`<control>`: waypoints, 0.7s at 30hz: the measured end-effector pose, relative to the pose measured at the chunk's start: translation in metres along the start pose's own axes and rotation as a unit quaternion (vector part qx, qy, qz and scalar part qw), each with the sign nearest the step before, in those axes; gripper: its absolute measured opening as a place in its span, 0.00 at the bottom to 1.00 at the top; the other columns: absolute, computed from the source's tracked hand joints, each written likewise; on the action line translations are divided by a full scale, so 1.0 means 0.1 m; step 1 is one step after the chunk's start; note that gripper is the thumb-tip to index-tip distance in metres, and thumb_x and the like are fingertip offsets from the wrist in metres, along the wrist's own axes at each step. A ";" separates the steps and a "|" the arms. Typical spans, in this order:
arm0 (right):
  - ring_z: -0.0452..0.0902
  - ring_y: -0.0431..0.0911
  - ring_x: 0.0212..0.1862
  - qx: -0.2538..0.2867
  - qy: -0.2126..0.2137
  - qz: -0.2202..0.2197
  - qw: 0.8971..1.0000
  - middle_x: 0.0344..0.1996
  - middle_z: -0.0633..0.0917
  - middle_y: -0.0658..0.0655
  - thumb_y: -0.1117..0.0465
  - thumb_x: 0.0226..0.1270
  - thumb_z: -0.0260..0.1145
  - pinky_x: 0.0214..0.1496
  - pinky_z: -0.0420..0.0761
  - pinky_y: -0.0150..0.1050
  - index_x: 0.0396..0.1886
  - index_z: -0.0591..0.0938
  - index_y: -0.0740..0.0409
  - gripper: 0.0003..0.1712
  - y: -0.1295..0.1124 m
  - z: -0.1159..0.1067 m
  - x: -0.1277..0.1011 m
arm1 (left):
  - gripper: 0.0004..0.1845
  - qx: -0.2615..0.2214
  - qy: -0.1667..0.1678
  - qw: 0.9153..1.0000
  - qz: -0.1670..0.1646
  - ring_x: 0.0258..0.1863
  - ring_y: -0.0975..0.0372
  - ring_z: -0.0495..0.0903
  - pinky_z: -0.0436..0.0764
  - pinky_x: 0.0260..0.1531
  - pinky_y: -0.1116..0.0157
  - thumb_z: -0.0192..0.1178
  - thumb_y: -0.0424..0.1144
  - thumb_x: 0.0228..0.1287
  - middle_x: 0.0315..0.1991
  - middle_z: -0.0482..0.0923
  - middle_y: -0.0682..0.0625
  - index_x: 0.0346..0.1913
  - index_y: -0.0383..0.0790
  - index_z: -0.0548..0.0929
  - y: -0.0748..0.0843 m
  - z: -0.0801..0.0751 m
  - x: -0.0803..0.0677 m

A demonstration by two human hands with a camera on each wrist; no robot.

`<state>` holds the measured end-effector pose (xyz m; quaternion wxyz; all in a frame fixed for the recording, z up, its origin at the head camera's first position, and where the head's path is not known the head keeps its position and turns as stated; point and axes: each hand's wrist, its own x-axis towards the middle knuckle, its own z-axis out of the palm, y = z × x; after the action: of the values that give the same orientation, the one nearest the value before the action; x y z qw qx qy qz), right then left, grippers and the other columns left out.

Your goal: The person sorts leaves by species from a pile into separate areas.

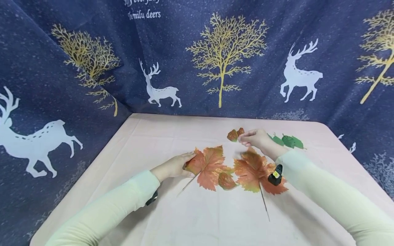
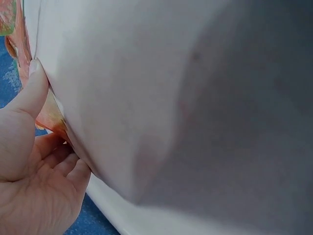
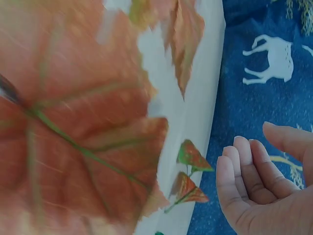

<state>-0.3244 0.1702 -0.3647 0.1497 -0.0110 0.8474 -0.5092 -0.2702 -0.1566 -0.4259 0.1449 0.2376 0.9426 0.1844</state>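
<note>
My left hand point(image 1: 175, 166) rests at the left edge of an orange artificial maple leaf point(image 1: 209, 165), its fingers laid along the lobe. In the left wrist view the thumb and fingers spread apart beside that leaf point(image 2: 51, 115). A second maple leaf point(image 1: 250, 167) lies to the right, under my right forearm. Farther back, my right hand point(image 1: 258, 139) hovers beside two small red-green leaves point(image 1: 233, 135). The right wrist view shows its fingers point(image 3: 252, 181) loosely bent, thumb apart, nothing between them. One more small red-green leaf point(image 1: 227, 181) sits between the maple leaves.
Several green leaves point(image 1: 288, 141) lie at the back right, partly behind my right wrist. Thin stems point(image 1: 264, 201) of the maple leaves point toward the front of the pale table point(image 1: 184, 218). A dark blue cloth point(image 1: 172, 41) with deer and trees hangs behind.
</note>
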 end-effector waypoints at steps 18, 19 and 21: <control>0.83 0.53 0.50 0.010 -0.081 -0.038 0.996 0.48 0.86 0.60 0.58 0.66 0.67 0.56 0.82 0.46 0.52 0.82 0.68 0.21 0.21 0.35 -0.37 | 0.45 -0.012 0.001 1.000 -0.002 0.75 0.48 0.53 0.58 0.73 0.50 0.67 0.48 0.59 0.77 0.52 0.43 0.75 0.37 0.57 -0.03 0.02 -0.02; 0.83 0.53 0.49 0.009 -0.087 -0.040 0.995 0.47 0.87 0.60 0.57 0.67 0.66 0.56 0.82 0.46 0.52 0.82 0.68 0.21 0.21 0.37 -0.40 | 0.45 -0.012 0.001 1.000 -0.002 0.75 0.48 0.53 0.58 0.73 0.49 0.67 0.48 0.59 0.77 0.52 0.43 0.75 0.37 0.57 -0.03 0.02 -0.02; 0.84 0.51 0.47 0.014 -0.096 -0.037 0.995 0.45 0.87 0.58 0.57 0.66 0.66 0.54 0.83 0.45 0.52 0.82 0.68 0.21 0.21 0.41 -0.46 | 0.46 -0.011 0.003 1.000 0.000 0.75 0.48 0.53 0.58 0.73 0.49 0.67 0.48 0.59 0.77 0.52 0.42 0.75 0.37 0.57 -0.03 0.01 -0.02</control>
<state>-0.2663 0.1527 -0.3899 0.2117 -0.0887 0.8211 -0.5227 -0.2689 -0.1598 -0.4280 0.1449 0.2352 0.9409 0.1957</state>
